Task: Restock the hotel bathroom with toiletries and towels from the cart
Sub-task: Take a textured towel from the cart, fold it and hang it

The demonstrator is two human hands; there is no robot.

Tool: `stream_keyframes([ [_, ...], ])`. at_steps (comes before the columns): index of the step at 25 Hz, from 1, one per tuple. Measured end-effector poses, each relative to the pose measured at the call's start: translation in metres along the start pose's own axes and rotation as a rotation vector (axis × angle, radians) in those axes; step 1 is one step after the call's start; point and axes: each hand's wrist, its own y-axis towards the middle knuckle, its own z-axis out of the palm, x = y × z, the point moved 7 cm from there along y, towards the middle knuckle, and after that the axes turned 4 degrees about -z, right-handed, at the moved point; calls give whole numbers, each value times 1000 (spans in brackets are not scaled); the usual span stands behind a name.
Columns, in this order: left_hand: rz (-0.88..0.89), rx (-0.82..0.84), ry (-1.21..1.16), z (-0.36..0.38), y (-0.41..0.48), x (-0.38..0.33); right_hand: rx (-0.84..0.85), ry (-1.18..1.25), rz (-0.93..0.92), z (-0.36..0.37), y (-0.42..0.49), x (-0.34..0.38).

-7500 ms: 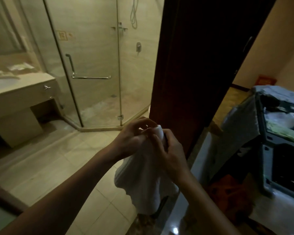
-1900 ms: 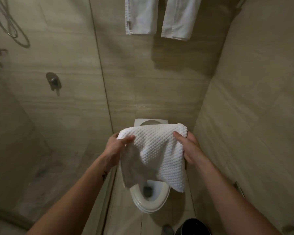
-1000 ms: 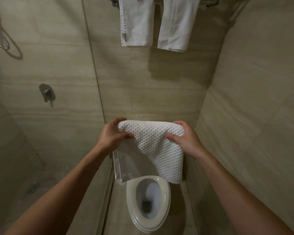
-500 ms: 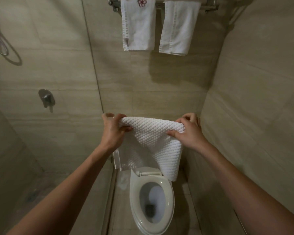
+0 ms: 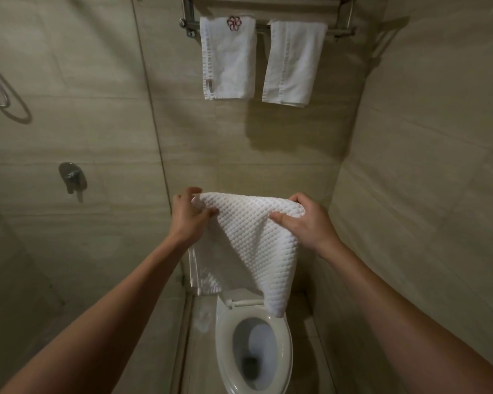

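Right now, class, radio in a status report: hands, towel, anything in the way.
Left hand, right hand: both gripping top corners. Waffle towel hangs above toilet. Rail overhead carries two hung towels.

The white towel [image 5: 251, 237] has a raised waffle weave and hangs doubled over itself. It is held up in the air by its top fold, the left hand [image 5: 187, 217] pinching one end and the right hand [image 5: 305, 223] the other, fingers [image 5: 295, 198] curled over the edge. Its front layer tapers to a corner that dangles over the back of the toilet [image 5: 254, 345], and the flatter back layer ends higher on the left. Above, two smooth white towels hang side by side over a wall rail [image 5: 339, 31] — the left towel [image 5: 228, 56] bears a red flower emblem, the right towel [image 5: 295, 61] is plain.
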Motion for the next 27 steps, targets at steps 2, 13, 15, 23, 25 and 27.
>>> stream_keyframes([
  [2,-79,5,168,9,-6,-6,-46,-30,10,0,7,11],
  [13,68,583,-321,92,-65,-62,-198,263,284,19,36,19],
  [15,80,623,-470,98,-66,-63,-90,458,282,32,36,19],
  [23,-3,497,-735,85,-59,-59,166,729,195,47,23,17],
  [25,39,449,-690,80,-56,-63,156,725,170,49,22,13],
  [27,116,421,-597,78,-55,-68,110,643,151,47,21,8],
])
